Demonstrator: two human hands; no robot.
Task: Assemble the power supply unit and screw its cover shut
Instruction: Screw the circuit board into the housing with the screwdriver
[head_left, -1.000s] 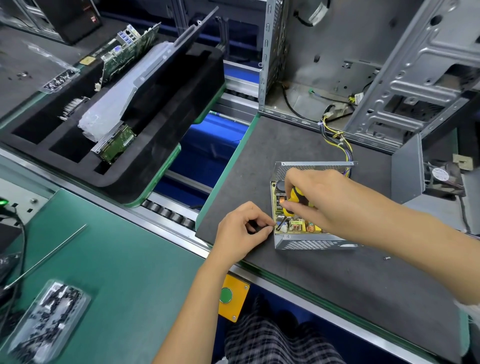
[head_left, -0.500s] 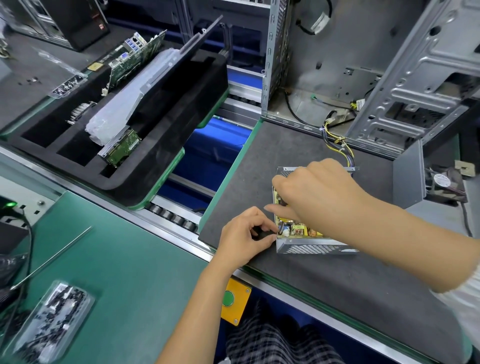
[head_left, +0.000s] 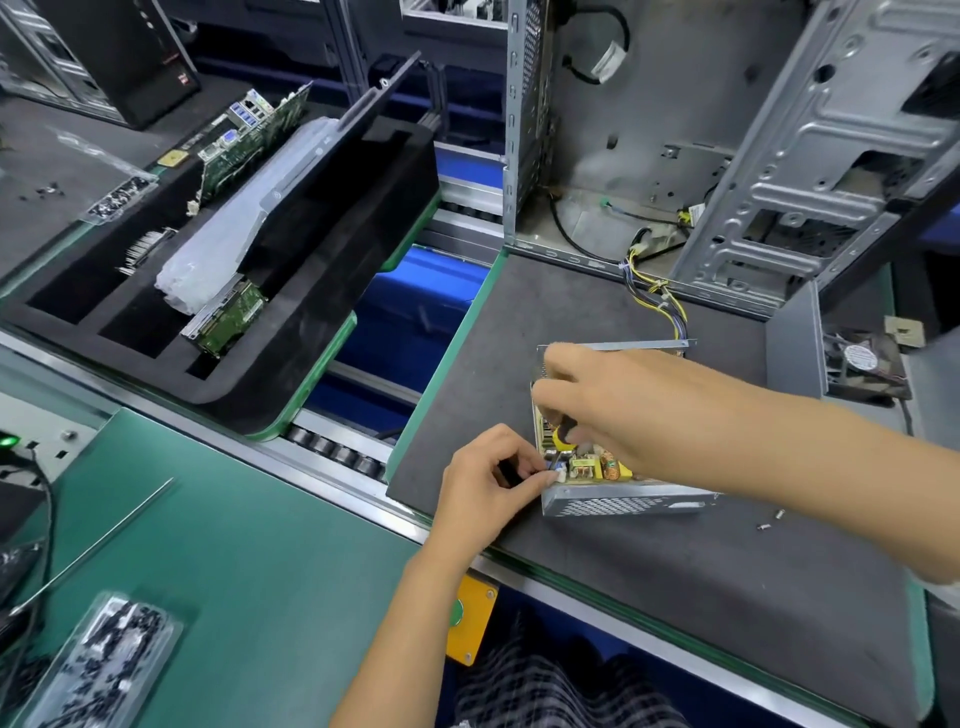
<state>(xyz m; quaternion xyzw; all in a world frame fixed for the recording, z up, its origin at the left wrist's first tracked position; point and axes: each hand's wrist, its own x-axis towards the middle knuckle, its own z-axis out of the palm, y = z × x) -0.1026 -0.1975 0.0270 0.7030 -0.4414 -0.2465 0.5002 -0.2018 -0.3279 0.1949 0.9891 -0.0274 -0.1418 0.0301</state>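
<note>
Your right hand (head_left: 613, 410) hides most of the power supply unit (head_left: 618, 499) and nearly all of the yellow-handled tool (head_left: 563, 439). Two tiny loose screws (head_left: 771, 519) are too small to identify. Your left hand (head_left: 488, 483) conceals whatever it pinches.

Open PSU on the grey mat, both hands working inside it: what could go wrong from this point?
1. The right hand grips a yellow-and-black screwdriver over the bare circuit board; a slip could gouge components.
2. Two loose screws lie on the grey mat near the right forearm, which could sweep them away.
3. The left hand pinches at the power supply case corner, close to the tool tip.
</note>
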